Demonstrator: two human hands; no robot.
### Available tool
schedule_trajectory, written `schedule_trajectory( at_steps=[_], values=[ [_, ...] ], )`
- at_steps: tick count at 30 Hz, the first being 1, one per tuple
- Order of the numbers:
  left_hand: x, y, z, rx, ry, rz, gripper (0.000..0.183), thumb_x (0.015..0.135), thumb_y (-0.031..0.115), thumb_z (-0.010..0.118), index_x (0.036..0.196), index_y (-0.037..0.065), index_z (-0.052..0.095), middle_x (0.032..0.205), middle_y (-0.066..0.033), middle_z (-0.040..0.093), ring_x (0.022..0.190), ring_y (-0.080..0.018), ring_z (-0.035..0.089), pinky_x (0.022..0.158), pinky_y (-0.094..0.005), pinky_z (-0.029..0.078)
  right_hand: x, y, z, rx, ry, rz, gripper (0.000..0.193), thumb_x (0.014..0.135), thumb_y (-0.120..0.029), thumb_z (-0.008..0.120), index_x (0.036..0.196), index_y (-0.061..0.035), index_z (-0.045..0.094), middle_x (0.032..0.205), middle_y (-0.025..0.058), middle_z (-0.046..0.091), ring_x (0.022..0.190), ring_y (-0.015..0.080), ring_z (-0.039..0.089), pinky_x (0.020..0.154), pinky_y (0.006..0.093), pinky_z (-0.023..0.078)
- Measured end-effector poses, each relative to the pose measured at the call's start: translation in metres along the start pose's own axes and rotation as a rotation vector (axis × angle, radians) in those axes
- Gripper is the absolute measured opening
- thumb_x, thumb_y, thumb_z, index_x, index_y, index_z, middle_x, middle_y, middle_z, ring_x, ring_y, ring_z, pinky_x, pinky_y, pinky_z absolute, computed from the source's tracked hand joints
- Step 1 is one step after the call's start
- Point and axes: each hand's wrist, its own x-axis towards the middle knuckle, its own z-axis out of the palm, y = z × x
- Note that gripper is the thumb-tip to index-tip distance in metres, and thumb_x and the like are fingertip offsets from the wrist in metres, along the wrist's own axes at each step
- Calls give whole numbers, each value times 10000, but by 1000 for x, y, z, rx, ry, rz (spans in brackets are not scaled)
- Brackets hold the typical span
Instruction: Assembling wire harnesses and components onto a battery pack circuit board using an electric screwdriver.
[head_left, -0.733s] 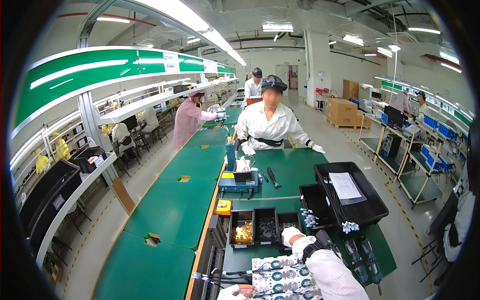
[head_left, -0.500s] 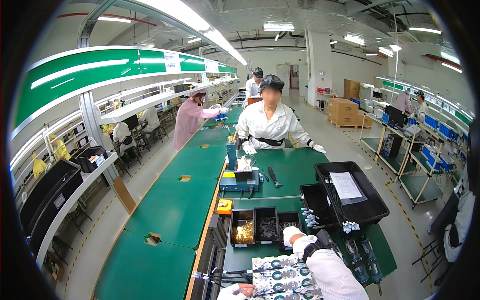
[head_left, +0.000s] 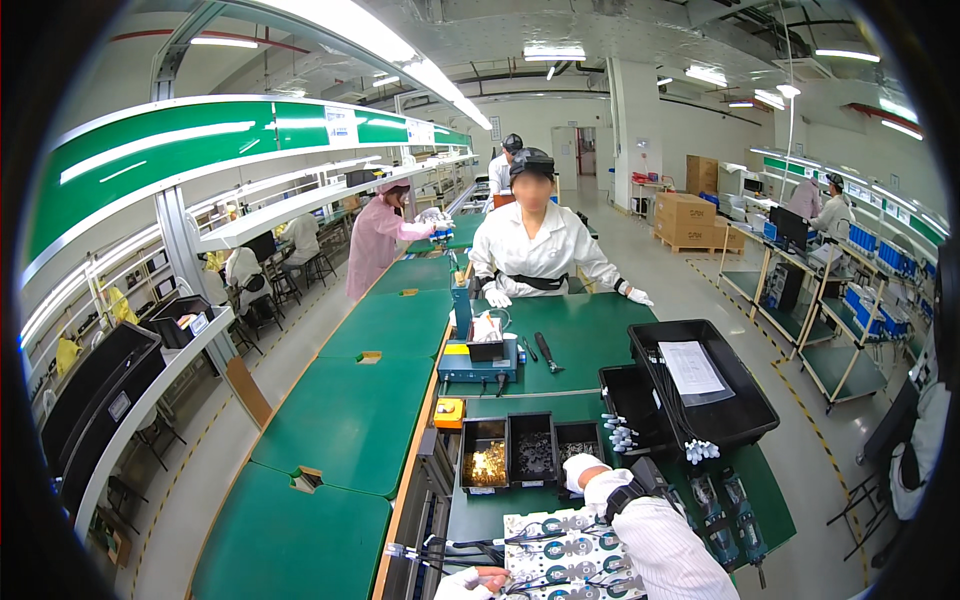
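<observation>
At the lower edge, my left hand (head_left: 472,583) lies against the left side of a white panel (head_left: 575,545) with round green parts and black cables. Its bare fingertips are pressed together there; what they pinch, if anything, is too small to make out. My right hand (head_left: 582,472), in a white glove with a dark band at the wrist, reaches across the panel to the rightmost small black bin (head_left: 578,436), which holds small dark parts. Its fingertips are hidden at that bin. Beside it stand a bin of black parts (head_left: 532,450) and a bin of brass-coloured parts (head_left: 486,462).
Right of my forearm lie two power screwdrivers (head_left: 742,515). A large black tray (head_left: 750,400) holds cables and a paper sheet. Behind the bins are a blue box-shaped device (head_left: 478,368) and a black-handled tool (head_left: 548,354). A co-worker (head_left: 540,240) stands across the green bench.
My right hand has shifted very slightly left at the rightmost bin. My left hand stays at the panel's edge.
</observation>
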Motion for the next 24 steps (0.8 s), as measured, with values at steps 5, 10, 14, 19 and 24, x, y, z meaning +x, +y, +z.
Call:
schedule_trajectory(
  at_steps=[5, 10, 14, 19, 24],
  values=[
    [-1, 3, 2, 6, 15, -10, 306, 972, 147, 637, 1167, -88, 644, 975, -97, 733, 832, -120, 655, 748, -248, 518, -6, -3, -7, 8, 26, 51, 298, 842, -192, 639, 1072, -43, 755, 1109, 223, 711, 1016, 383, 704, 894, 436, 565],
    [-3, 1, 0, 26, 32, -1, 294, 965, 143, 638, 1160, -76, 657, 969, -93, 737, 835, -118, 661, 746, -251, 521, -20, -16, -22, 39, 49, 56, 276, 841, -154, 630, 1047, -23, 758, 1090, 237, 710, 1023, 384, 701, 896, 444, 564],
    [-2, 3, 2, 44, 34, -3, 286, 959, 148, 643, 1147, -64, 674, 961, -86, 740, 839, -118, 668, 749, -253, 523, -17, -13, -19, 79, 86, 88, 286, 839, -140, 622, 1062, -18, 752, 1097, 233, 711, 1027, 386, 699, 900, 446, 563],
    [-3, 9, 4, 80, 48, 0, 286, 956, 149, 646, 1145, -64, 676, 956, -84, 741, 840, -121, 670, 756, -257, 525, -9, -9, -10, 44, 46, 69, 280, 833, -165, 635, 1049, -40, 762, 1087, 224, 715, 1021, 390, 699, 898, 437, 563],
    [3, 9, 6, 69, 56, -21, 285, 950, 136, 643, 1150, -65, 675, 948, -79, 741, 855, -126, 672, 781, -262, 529, 3, 1, -3, 19, 60, 33, 258, 826, -201, 659, 1003, -55, 776, 1053, 217, 723, 1000, 391, 704, 883, 431, 570]
  ],
)
